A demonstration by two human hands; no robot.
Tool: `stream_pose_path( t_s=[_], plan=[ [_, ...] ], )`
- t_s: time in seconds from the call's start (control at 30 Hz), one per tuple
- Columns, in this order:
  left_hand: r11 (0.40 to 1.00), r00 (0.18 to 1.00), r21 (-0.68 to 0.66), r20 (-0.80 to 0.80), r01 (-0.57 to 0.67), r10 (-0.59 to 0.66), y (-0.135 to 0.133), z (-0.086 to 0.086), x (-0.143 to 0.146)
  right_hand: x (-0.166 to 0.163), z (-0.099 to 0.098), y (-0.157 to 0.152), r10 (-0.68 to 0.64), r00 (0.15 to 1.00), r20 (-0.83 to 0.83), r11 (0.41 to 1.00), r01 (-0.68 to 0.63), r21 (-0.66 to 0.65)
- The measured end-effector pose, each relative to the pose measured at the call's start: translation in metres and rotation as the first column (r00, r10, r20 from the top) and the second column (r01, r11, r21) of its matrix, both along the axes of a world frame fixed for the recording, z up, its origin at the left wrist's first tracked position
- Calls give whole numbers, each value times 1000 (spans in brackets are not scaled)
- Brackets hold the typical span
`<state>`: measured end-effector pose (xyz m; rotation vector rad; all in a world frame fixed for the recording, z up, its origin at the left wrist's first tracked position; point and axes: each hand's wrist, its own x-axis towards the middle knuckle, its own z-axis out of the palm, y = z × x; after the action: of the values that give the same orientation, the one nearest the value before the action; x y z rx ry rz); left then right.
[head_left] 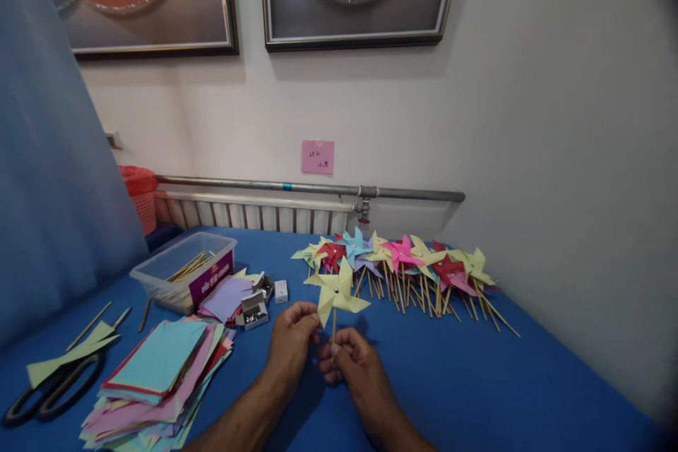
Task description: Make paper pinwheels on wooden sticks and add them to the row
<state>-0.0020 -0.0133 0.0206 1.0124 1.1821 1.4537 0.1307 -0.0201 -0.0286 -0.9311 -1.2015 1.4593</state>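
A yellow paper pinwheel (337, 292) on a thin wooden stick stands upright between my hands above the blue table (477, 381). My right hand (350, 364) pinches the lower part of the stick. My left hand (291, 339) is closed, its fingertips on a lower blade of the pinwheel. Behind it lies a row of finished pinwheels (407, 261) in yellow, red, blue, pink and purple, with their sticks pointing toward me.
A stack of coloured paper squares (159, 374) lies at front left, black-handled scissors (50, 388) beside it. A clear plastic box with sticks (185, 270) and small open pin boxes (254, 309) sit further back. A radiator and pipe (318, 191) run along the wall.
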Motion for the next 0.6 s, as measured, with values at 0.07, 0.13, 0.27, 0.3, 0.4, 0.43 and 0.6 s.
stream_pose_path(
  t_s=[0.07,0.13,0.27,0.3,0.4,0.43,0.6],
  plan=[
    [1000,1000,-3,-11,-20,20,1,0,0,1,-1,1,-7,1000,-11,1000,7,-13],
    [1000,999,0,-28,-29,29,1,0,0,1,-4,1,-4,1000,-15,1000,4,-17],
    [1000,998,25,-61,-16,17,-1,2,1,1,-8,2,19,1000,-21,1000,-19,17],
    [1000,998,24,-65,-12,13,-2,3,2,1,-8,3,23,999,-22,1000,-23,22],
    [1000,998,17,-64,6,-4,-3,3,2,1,-6,3,17,1000,-18,1000,-16,12],
    [1000,998,19,-62,11,-10,-2,3,2,1,-5,3,13,1000,-15,1000,-12,8],
    [1000,998,17,-65,-9,10,4,-6,1,0,-5,4,-11,1000,-5,1000,11,2]
  ],
)
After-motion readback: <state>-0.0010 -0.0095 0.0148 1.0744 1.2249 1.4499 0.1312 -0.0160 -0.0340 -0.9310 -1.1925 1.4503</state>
